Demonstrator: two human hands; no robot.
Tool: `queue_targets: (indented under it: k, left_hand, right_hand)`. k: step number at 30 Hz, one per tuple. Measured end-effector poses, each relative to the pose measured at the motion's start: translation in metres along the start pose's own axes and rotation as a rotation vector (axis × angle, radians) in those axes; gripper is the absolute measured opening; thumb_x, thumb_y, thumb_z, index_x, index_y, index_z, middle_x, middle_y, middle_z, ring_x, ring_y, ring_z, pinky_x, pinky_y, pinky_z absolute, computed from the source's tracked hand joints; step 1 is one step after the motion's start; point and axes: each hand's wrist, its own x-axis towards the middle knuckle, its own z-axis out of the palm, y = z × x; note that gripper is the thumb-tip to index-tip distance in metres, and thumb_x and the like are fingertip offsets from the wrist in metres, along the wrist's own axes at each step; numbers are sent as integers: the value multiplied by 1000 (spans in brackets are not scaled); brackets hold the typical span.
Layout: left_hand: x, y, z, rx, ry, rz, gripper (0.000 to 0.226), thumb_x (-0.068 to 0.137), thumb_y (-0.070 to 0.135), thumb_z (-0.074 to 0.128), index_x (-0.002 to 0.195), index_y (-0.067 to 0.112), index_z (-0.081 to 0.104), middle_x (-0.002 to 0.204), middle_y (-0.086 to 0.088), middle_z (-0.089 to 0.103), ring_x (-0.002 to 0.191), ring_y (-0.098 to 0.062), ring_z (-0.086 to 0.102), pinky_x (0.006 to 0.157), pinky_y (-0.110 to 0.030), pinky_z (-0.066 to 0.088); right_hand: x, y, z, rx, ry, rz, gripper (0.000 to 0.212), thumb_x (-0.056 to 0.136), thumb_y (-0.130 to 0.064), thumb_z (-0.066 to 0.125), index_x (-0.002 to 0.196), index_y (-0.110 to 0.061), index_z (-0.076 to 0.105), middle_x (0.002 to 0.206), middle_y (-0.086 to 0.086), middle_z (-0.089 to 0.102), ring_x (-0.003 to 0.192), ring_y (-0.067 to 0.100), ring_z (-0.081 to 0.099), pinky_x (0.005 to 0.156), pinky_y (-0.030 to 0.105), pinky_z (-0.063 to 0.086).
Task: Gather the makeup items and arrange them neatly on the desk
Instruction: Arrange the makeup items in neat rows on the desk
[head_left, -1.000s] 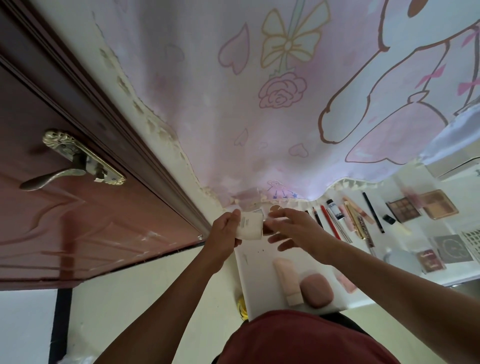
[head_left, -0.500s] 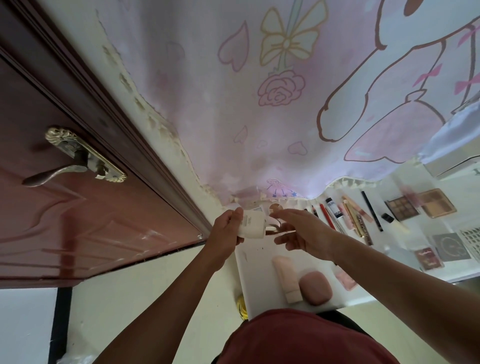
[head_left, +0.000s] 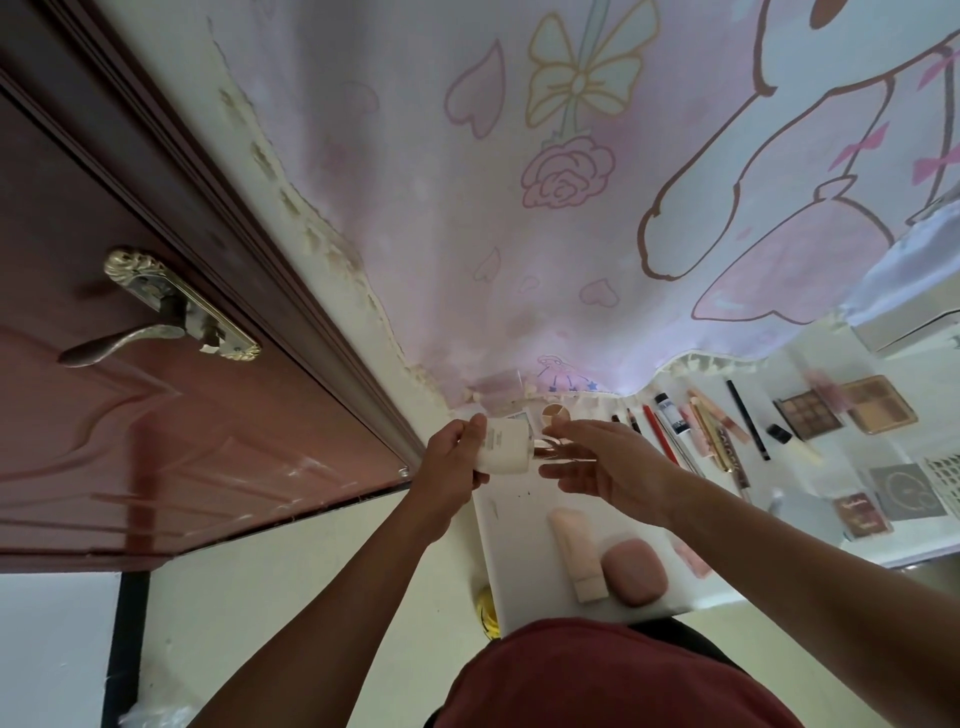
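My left hand (head_left: 454, 460) grips a white bottle (head_left: 506, 449) sideways above the far left corner of the white desk (head_left: 519, 519). My right hand (head_left: 610, 462) meets it from the right, thumb above and fingers below its shiny rose-gold cap (head_left: 545, 449). On the desk near me lie a pink tube (head_left: 576, 556) and a pink rounded puff case (head_left: 634, 571). Several pencils and slim tubes (head_left: 670, 428) lie in a row further right, followed by two open eyeshadow palettes (head_left: 808, 415) and two small square compacts (head_left: 906, 491).
A brown door with a brass handle (head_left: 156, 317) fills the left. A pink cartoon cloth (head_left: 571, 208) hangs behind the desk. A small round compact (head_left: 555, 411) sits by the wall behind the bottle. A white basket (head_left: 943, 478) stands at the right edge.
The bottle has turned in my left hand so that its cap points right. My right hand has shifted from the bottle's side to its cap.
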Motion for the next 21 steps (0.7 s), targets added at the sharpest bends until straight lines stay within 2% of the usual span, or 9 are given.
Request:
queue_targets:
  k: [2,4,7,9,12,14,15,18,21]
  left_hand:
    - [-1,0,1,10,-9,5,29,102,33,44,91,9,56,72,0,48,59,-11,40,39,-10,32]
    - [-3,-1,2,24,-15,6,29,102,34,45,85,11,55,70,0,47,57,-11,39,39,-10,32]
    - [-3,-1,1,16,-5,-1,30,102,34,44,90,9,55,69,0,47,56,-11,39,39,-11,32]
    - [-4,-1,1,12,-4,-1,29,102,33,44,93,8,55,69,0,46,57,-11,39,38,-11,32]
    - [-4,0,1,11,-17,8,28,102,33,44,89,10,55,68,1,46,56,-10,39,38,-10,32]
    - [-4,-1,2,19,-22,10,30,102,34,45,84,12,53,67,0,46,52,-9,39,38,-11,31]
    - [-4,-2,3,28,-27,9,30,101,34,45,82,13,53,67,0,46,50,-9,39,38,-12,30]
    - [-4,-4,4,34,-28,-2,30,102,34,46,81,13,52,66,0,46,47,-7,39,38,-11,30]
    - [-5,-6,2,28,-33,-16,30,101,35,46,82,13,53,65,0,47,41,-4,39,38,-12,30]
  right_hand:
    - [1,2,-1,-38,28,46,35,91,-22,66,113,5,65,96,18,71,74,22,67,58,24,56]
    - [1,5,-2,-122,20,22,31,89,-11,68,112,9,64,93,19,72,70,18,67,58,22,56]
    - [-2,8,-2,-287,54,-117,30,83,4,70,112,4,64,90,17,72,76,21,69,65,25,56]
    - [-3,10,-1,-265,64,-153,33,83,10,67,114,0,62,93,19,71,80,23,70,67,27,57]
    - [-5,8,0,-78,-16,-75,28,91,-10,65,117,-2,62,100,20,69,84,28,70,65,28,57]
    - [-6,7,0,34,-4,-4,32,95,-28,61,115,-4,64,95,18,68,82,29,69,62,28,57]
    - [-6,7,-1,50,15,1,31,95,-29,61,112,-3,65,92,17,67,80,28,69,61,27,57]
    - [-3,11,-4,-20,51,-74,17,88,-8,67,104,0,65,94,16,68,80,24,69,65,26,57]
    - [-3,12,-4,-93,61,-124,34,81,9,69,112,-2,63,99,17,68,81,24,69,70,29,56]
